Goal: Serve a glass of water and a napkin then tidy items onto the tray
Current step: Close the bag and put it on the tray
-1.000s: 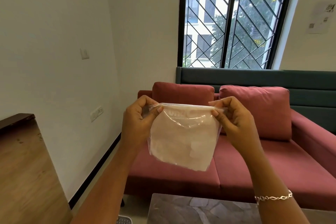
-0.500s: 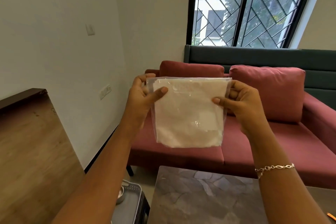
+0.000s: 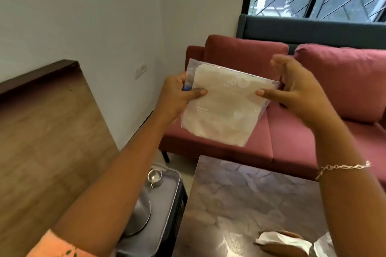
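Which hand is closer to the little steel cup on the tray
Left. The left hand holds the napkin packet almost directly above the steel cup; the right hand pinches the packet's other edge, farther right, over the marble table.

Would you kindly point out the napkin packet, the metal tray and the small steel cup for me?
napkin packet (image 3: 223, 108): head view, middle of its clear front face.
metal tray (image 3: 167, 200): head view, bare floor near its right rim.
small steel cup (image 3: 155, 178): head view, on its open mouth.
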{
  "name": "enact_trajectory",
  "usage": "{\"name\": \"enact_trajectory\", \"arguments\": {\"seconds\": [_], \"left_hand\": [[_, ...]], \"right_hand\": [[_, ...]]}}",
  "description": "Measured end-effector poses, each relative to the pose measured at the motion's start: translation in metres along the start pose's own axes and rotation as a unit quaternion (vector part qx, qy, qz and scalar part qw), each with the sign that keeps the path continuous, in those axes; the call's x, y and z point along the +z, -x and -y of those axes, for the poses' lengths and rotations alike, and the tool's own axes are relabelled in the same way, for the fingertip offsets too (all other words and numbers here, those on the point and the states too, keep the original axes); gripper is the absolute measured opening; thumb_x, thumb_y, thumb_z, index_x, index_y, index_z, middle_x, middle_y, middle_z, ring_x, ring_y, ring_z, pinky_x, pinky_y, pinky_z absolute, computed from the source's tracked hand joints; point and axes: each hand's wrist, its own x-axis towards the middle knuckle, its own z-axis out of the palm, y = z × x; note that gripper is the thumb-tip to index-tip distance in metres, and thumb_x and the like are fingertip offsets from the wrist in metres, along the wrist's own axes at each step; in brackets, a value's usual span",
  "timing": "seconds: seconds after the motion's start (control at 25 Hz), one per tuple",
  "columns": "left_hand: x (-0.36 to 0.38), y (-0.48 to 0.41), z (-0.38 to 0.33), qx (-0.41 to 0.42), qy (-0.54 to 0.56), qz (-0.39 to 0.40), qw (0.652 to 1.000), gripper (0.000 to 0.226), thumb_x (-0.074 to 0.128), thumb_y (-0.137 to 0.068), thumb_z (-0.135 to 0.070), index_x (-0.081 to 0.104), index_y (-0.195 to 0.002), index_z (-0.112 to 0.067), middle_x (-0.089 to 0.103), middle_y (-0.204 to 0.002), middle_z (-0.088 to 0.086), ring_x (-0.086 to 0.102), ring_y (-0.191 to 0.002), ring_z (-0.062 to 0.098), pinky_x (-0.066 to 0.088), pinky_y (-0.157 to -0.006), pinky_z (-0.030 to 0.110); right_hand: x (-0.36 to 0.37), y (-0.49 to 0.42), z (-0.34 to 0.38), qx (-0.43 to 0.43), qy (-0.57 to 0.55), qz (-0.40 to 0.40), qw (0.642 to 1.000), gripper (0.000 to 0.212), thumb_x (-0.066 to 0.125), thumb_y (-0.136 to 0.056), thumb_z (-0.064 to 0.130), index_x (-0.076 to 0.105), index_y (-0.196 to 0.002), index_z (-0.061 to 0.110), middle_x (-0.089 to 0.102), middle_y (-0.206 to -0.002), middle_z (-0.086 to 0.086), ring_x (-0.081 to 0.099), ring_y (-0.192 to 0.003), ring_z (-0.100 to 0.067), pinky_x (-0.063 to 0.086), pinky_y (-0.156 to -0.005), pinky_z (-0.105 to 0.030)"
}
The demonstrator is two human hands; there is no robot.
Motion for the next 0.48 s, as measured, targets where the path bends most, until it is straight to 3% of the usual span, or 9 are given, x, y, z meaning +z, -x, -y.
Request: {"name": "enact_trajectory", "arguments": {"seconds": [0.08, 0.2, 0.32, 0.4, 0.48], "left_hand": [[-0.013, 0.006, 0.004, 0.001, -0.022, 0.01, 1.0, 0.036, 0.068, -0.076, 0.0, 0.06, -0.111, -0.001, 0.066, -0.105, 0.013, 0.067, -0.094, 0.023, 0.056, -0.083, 0.036], [-0.038, 0.015, 0.019, 0.001, -0.031, 0.021, 0.999, 0.034, 0.068, -0.077, 0.001, 0.06, -0.108, -0.011, 0.065, -0.098, 0.003, 0.067, -0.08, 0.002, 0.057, -0.076, 0.025], [-0.068, 0.021, 0.046, -0.021, -0.023, 0.006, 0.999, 0.038, 0.066, -0.078, 0.002, 0.058, -0.113, -0.009, 0.064, -0.103, 0.006, 0.065, -0.085, 0.008, 0.057, -0.081, 0.028], [-0.091, 0.025, 0.073, -0.049, -0.01, -0.012, 0.999, 0.039, 0.065, -0.078, 0.005, 0.057, -0.115, -0.003, 0.066, -0.1, 0.007, 0.066, -0.084, 0.009, 0.057, -0.08, 0.026], [-0.112, 0.028, 0.102, -0.087, 0.009, -0.031, 0.996, 0.032, 0.064, -0.077, 0.007, 0.061, -0.107, -0.003, 0.071, -0.087, -0.002, 0.068, -0.08, 0.005, 0.057, -0.076, 0.023]], "right_hand": [[0.013, -0.005, 0.011, -0.02, 0.094, 0.085, 0.992, 0.085, 0.075, -0.054, 0.044, 0.044, -0.13, 0.022, 0.055, -0.13, -0.001, 0.05, -0.121, -0.015, 0.039, -0.104, -0.036], [0.04, -0.017, 0.008, 0.001, 0.118, 0.201, 0.972, 0.07, 0.077, -0.052, 0.043, 0.057, -0.117, 0.028, 0.064, -0.111, 0.003, 0.06, -0.102, -0.017, 0.05, -0.093, -0.036], [0.07, -0.017, -0.018, 0.03, -0.123, 0.245, 0.961, 0.055, 0.082, -0.058, 0.022, 0.063, -0.109, 0.027, 0.067, -0.102, 0.005, 0.065, -0.089, -0.008, 0.056, -0.077, -0.023], [0.105, -0.013, -0.041, 0.062, -0.272, 0.248, 0.928, 0.056, 0.07, -0.064, 0.004, 0.057, -0.116, 0.019, 0.065, -0.106, -0.001, 0.064, -0.091, -0.011, 0.055, -0.075, -0.023], [0.151, -0.008, -0.058, 0.085, -0.323, 0.265, 0.905, 0.057, 0.064, -0.065, -0.006, 0.054, -0.118, 0.011, 0.067, -0.107, -0.005, 0.065, -0.096, -0.017, 0.055, -0.077, -0.027]]}}
